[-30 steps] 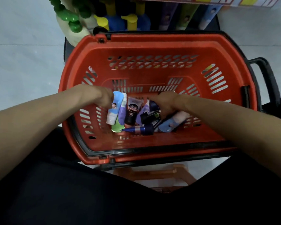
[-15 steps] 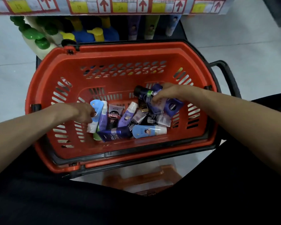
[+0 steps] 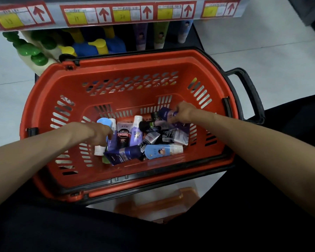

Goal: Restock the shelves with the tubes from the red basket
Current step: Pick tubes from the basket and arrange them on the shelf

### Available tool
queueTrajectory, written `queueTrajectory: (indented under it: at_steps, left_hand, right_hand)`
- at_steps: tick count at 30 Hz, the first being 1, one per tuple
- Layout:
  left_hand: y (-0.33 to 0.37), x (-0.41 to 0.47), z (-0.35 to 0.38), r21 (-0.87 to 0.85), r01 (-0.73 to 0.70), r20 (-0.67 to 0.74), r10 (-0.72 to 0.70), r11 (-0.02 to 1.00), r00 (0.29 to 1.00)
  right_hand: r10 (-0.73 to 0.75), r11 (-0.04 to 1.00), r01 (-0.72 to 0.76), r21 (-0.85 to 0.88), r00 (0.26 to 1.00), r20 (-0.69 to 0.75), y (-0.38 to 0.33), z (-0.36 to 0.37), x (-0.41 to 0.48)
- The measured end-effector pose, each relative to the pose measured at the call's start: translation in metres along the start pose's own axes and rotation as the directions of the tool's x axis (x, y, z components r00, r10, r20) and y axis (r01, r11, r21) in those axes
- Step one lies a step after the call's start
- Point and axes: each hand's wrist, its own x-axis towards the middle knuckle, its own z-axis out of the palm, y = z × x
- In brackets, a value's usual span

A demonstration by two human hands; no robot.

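Tubes point(image 3: 149, 140) lie heaped on the basket point(image 3: 127, 70) floor. Right hand point(image 3: 183, 113) pinches a purple tube point(image 3: 166, 113) at the heap's far right. Left hand point(image 3: 94, 132) curls over a blue tube point(image 3: 104, 123); a firm grip cannot be confirmed. Step judged: picking stock. Next move calls for lifting clear and carrying to the shelf point(image 3: 116, 13) ahead.

Price labels point(image 3: 76, 17): print was blurred, unreadable. Light-blue tube point(image 3: 104, 122): middle lay hidden behind left hand point(image 3: 95, 133). Green tube point(image 3: 105, 159): mostly buried.
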Motion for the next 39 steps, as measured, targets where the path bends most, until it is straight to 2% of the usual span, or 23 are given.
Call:
queueTrajectory:
  at_steps: [4, 7, 11, 12, 14, 17, 19, 24, 27, 30, 33, 35, 37, 39]
  left_hand:
    - [0.0, -0.004, -0.013, -0.074, -0.044, -0.081, 0.038, 0.996, 0.996]
    - [0.0, -0.002, -0.021, -0.219, -0.128, -0.198, 0.084, 0.967, 0.977]
    - [0.015, -0.006, -0.033, -0.489, -0.327, -0.403, 0.122, 0.809, 0.907]
    - [0.02, -0.009, -0.036, -0.493, -0.375, -0.459, 0.131, 0.785, 0.879]
    - [0.029, -0.015, -0.042, -0.373, -0.421, -0.56, 0.161, 0.827, 0.813]
    - [0.042, -0.03, -0.048, -0.145, -0.361, -0.646, 0.189, 0.921, 0.74]
    - [0.048, -0.04, -0.054, -0.12, -0.353, -0.7, 0.173, 0.928, 0.693]
    - [0.044, -0.067, -0.076, -0.139, -0.403, -0.824, 0.12, 0.905, 0.554]
    - [0.04, -0.084, -0.089, -0.223, -0.453, -0.884, 0.017, 0.863, 0.467]
    - [0.039, -0.095, -0.099, -0.334, -0.534, -0.913, -0.126, 0.777, 0.388]
    - [0.042, -0.105, -0.109, -0.406, -0.635, -0.908, -0.21, 0.657, 0.363]
    - [0.044, -0.112, -0.114, -0.409, -0.676, -0.911, -0.234, 0.613, 0.339]
    - [0.045, -0.119, -0.119, -0.395, -0.679, -0.919, -0.252, 0.619, 0.304]
    - [0.045, -0.126, -0.125, -0.37, -0.612, -0.929, -0.273, 0.7, 0.249]
  right_hand:
    - [0.005, 0.981, -0.026, 0.194, 0.994, 0.107, -0.003, -0.012, -0.006]
    - [-0.051, 0.93, -0.045, 0.363, 0.967, 0.251, -0.008, -0.022, -0.016]
    - [-0.113, 0.878, -0.042, 0.476, 0.949, 0.293, -0.013, -0.028, -0.029]
    - [-0.12, 0.868, -0.037, 0.496, 0.952, 0.282, -0.015, -0.029, -0.032]
    - [-0.14, 0.835, -0.036, 0.549, 0.951, 0.274, -0.02, -0.03, -0.035]
    - [-0.217, 0.78, -0.023, 0.626, 0.928, 0.305, -0.034, -0.041, -0.043]
    - [-0.264, 0.754, 0.0, 0.657, 0.916, 0.302, -0.042, -0.051, -0.053]
    - [-0.308, 0.709, 0.11, 0.697, 0.937, 0.164, -0.062, -0.087, -0.083]
    - [-0.33, 0.624, 0.149, 0.767, 0.94, 0.086, -0.074, -0.112, -0.101]
    - [-0.381, 0.512, 0.271, 0.815, 0.922, -0.067, -0.085, -0.13, -0.115]
    - [-0.351, 0.505, 0.413, 0.758, 0.9, -0.257, -0.097, -0.138, -0.121]
    - [-0.297, 0.463, 0.455, 0.761, 0.888, -0.351, -0.107, -0.139, -0.122]
    - [-0.22, 0.419, 0.465, 0.78, 0.885, -0.41, -0.119, -0.141, -0.122]
    - [-0.144, 0.368, 0.468, 0.804, 0.882, -0.448, -0.132, -0.144, -0.125]
